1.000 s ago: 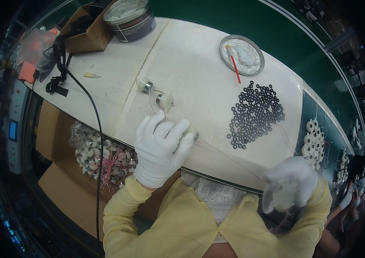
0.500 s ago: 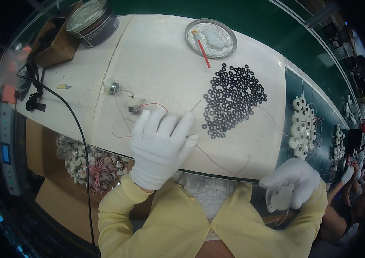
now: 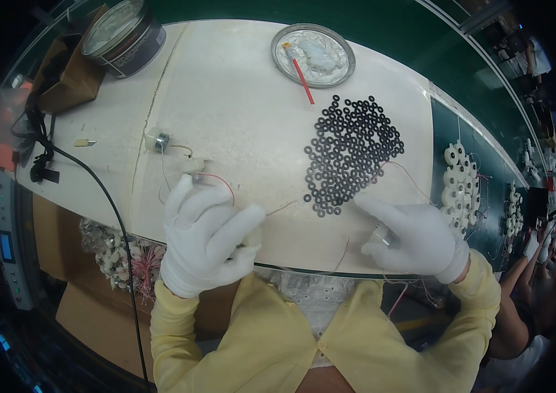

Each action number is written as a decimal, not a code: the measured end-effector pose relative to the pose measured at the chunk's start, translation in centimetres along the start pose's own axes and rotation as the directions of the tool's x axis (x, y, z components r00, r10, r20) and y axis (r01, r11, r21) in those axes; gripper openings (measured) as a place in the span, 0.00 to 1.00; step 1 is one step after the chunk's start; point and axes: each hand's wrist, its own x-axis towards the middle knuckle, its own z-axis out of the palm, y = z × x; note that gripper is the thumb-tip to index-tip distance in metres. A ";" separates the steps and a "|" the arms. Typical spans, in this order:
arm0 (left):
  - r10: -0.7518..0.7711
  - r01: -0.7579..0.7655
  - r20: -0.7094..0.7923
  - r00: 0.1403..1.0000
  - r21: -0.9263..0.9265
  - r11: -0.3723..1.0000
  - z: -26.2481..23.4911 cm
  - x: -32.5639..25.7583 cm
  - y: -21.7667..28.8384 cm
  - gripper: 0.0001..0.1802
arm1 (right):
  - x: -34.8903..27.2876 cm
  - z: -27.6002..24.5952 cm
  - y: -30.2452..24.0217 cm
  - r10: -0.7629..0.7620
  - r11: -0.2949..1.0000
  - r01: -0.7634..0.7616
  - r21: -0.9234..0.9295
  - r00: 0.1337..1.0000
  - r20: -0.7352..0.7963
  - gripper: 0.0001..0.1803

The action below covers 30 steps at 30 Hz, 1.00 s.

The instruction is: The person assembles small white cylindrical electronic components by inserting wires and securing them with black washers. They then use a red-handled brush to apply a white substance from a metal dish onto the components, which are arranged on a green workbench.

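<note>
My left hand, in a white glove, is over the near edge of the table. Its thumb and index finger close on a pale part, mostly hidden by the glove, with a thin wire running off to the right. White-gloved as well, my right hand grips a small motor with a silvery face; thin wires hang below. The index finger of that hand points at the near edge of the black rings. Beyond my left fingertips lie a white motor with a red wire and another silvery motor.
A round metal dish with white paste and a red stick stands at the back. Far left are a tub, a cardboard box and a small knife. White motors cover the right side. A black cable crosses the left.
My right hand has come up from below the table edge to the rings, turning the part it holds. My left hand has shifted left and nearer to me.
</note>
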 end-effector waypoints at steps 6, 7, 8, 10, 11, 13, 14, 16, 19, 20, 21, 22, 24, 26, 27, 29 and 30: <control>0.056 -0.044 0.077 0.995 -0.143 0.989 -0.3 -1.0 -1.6 0.21 | 1.7 0.6 0.0 -0.047 0.999 0.047 0.003 0.999 0.023 0.28; 0.058 -0.046 0.079 0.995 -0.150 0.988 -0.3 -1.1 -1.8 0.21 | 1.6 0.7 0.0 -0.043 0.999 0.043 0.005 0.999 0.021 0.28; 0.056 -0.043 0.082 0.995 -0.154 0.987 -0.4 -1.2 -2.0 0.21 | 1.5 0.8 0.2 -0.044 0.999 0.044 0.008 0.999 0.020 0.28; 0.042 -0.031 0.068 0.997 -0.150 0.988 0.1 -1.4 -2.0 0.21 | 1.1 0.6 0.2 -0.026 1.000 0.026 0.000 0.999 0.047 0.27; 0.036 -0.026 0.063 0.997 -0.145 0.989 0.2 -1.5 -2.0 0.21 | 0.9 0.3 0.1 -0.009 1.000 0.010 -0.007 0.997 0.071 0.27; 0.017 -0.007 0.077 0.997 -0.133 0.991 0.1 -1.5 -2.0 0.22 | 0.5 -0.2 0.1 0.040 0.999 -0.041 0.007 0.994 0.106 0.27; 0.013 -0.002 0.082 0.997 -0.132 0.991 0.1 -1.4 -2.0 0.22 | 0.2 -0.4 0.1 0.077 0.996 -0.080 0.025 0.990 0.116 0.27; -0.033 0.042 0.077 0.996 -0.111 0.993 0.0 -1.1 -1.7 0.24 | -0.6 -0.5 0.5 0.120 0.991 -0.127 0.051 0.985 0.121 0.28; -0.067 0.073 0.073 0.995 -0.086 0.994 0.1 -1.0 -1.4 0.24 | -1.1 -0.3 1.1 0.092 0.994 -0.097 0.043 0.991 0.098 0.31; -0.071 0.077 0.075 0.995 -0.079 0.994 0.1 -0.9 -1.4 0.24 | -0.6 -0.3 0.8 0.055 0.998 -0.057 0.021 0.995 0.084 0.31; -0.072 0.077 0.078 0.994 -0.072 0.994 0.2 -0.9 -1.4 0.24 | -0.1 -0.3 0.6 0.017 1.000 -0.017 -0.001 0.997 0.072 0.32; -0.073 0.079 0.081 0.994 -0.065 0.995 0.3 -0.9 -1.4 0.24 | 0.4 0.0 0.4 -0.017 0.999 0.019 -0.026 0.997 0.073 0.33; -0.067 0.072 0.083 0.994 -0.065 0.995 0.3 -0.8 -1.6 0.25 | 1.2 0.4 0.1 -0.075 0.993 0.080 -0.083 0.995 0.068 0.33; -0.071 0.077 0.085 0.994 -0.069 0.995 0.3 -0.8 -1.6 0.25 | 1.6 0.6 0.3 -0.091 0.990 0.098 -0.099 0.993 0.078 0.33; -0.069 0.075 0.087 0.994 -0.066 0.995 0.3 -0.7 -1.6 0.25 | 1.7 0.6 0.4 -0.101 0.988 0.110 -0.107 0.991 0.084 0.32; -0.068 0.074 0.090 0.994 -0.059 0.996 0.2 -0.7 -1.6 0.25 | 1.6 0.3 0.3 -0.099 0.985 0.115 -0.127 0.988 0.122 0.31; -0.072 0.077 0.089 0.993 -0.061 0.995 0.2 -0.7 -1.6 0.25 | 1.5 0.0 0.4 -0.099 0.983 0.119 -0.138 0.985 0.142 0.31</control>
